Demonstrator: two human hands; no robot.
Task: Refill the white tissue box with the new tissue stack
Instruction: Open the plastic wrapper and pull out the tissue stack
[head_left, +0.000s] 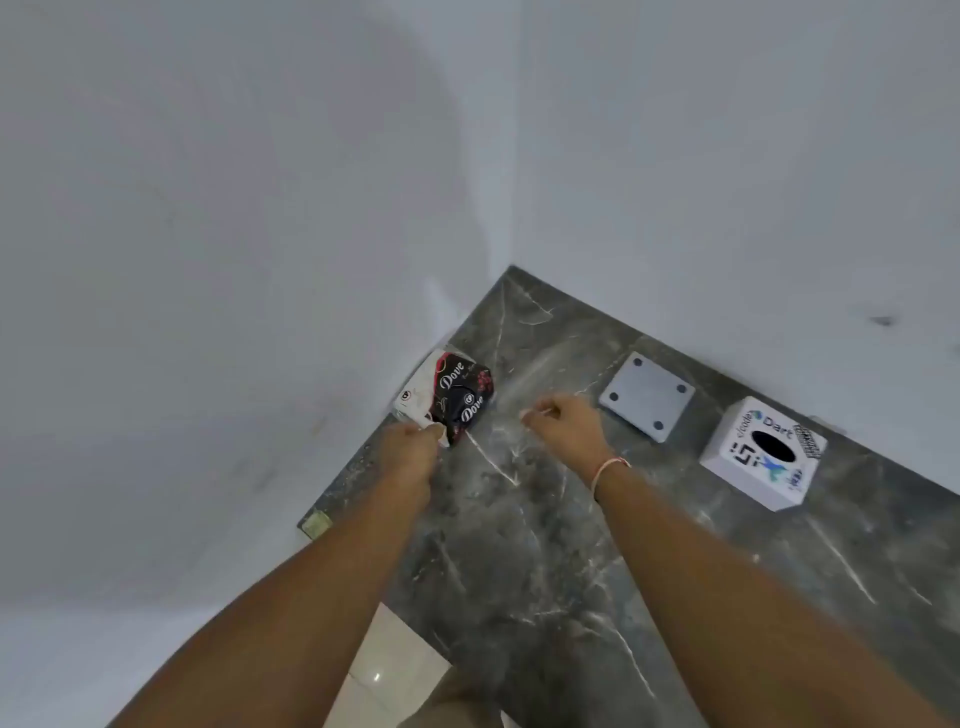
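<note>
A tissue pack (452, 395) in a black, white and red "Dove" wrapper lies near the wall corner on the dark marble counter (597, 571). My left hand (410, 452) pinches its near edge. To the right of the pack, my right hand (566, 423) is closed into a loose fist just above the counter, and what it pinches is too small to tell. The white tissue box (763, 452), with stickers and a dark oval hole on top, stands at the right. Its flat white lid or base plate (647, 395), with a hole in each corner, lies between my right hand and the box.
White walls meet in a corner behind the counter. The counter's left edge drops to a pale tiled floor (395, 660). A small yellowish tag (316, 524) sits at the counter's near left corner.
</note>
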